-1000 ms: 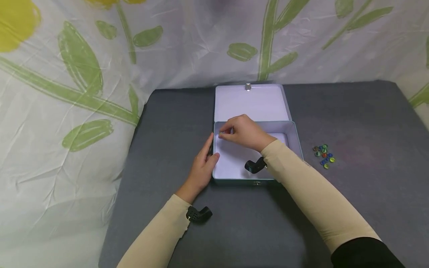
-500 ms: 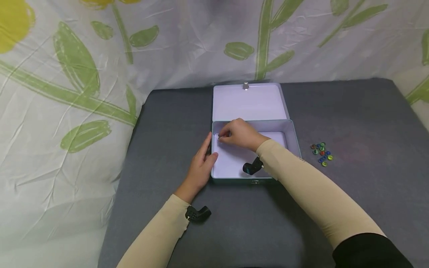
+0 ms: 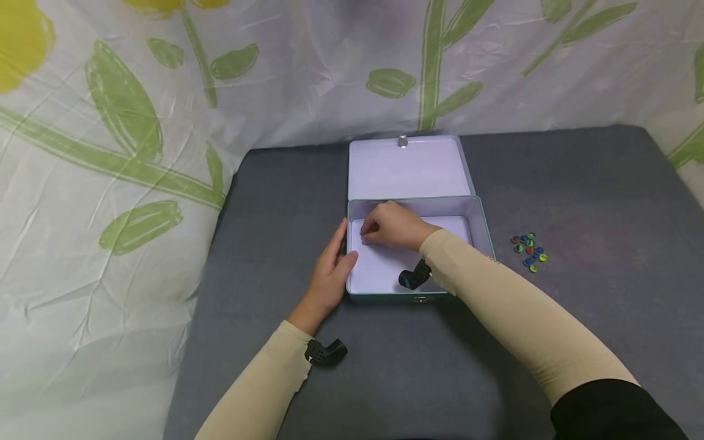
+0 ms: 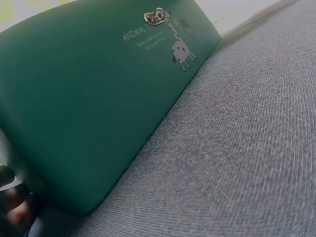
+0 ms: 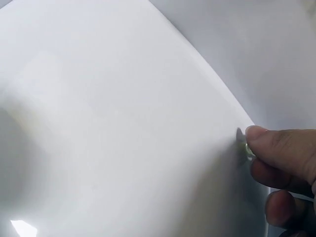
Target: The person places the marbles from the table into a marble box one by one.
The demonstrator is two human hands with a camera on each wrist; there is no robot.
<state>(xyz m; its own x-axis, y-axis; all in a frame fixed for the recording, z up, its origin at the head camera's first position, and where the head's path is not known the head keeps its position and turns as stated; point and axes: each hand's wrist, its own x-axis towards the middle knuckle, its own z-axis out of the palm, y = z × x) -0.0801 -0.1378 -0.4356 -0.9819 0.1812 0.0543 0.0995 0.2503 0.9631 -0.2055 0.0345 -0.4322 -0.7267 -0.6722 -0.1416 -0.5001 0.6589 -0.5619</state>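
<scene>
Right hand (image 3: 395, 226) dropped lower in box (image 3: 379, 272), pinching marble (image 5: 249, 149); left hand (image 3: 327, 278), fingers straight, touches box's left side.

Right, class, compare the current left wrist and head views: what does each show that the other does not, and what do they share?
Only the left wrist view shows the giraffe picture and lettering on the green box.

Only the head view shows the open lid, the right hand inside the box, and the cluster of small coloured pieces.

Both show the box, its front clasp, the left hand and the grey table.
</scene>
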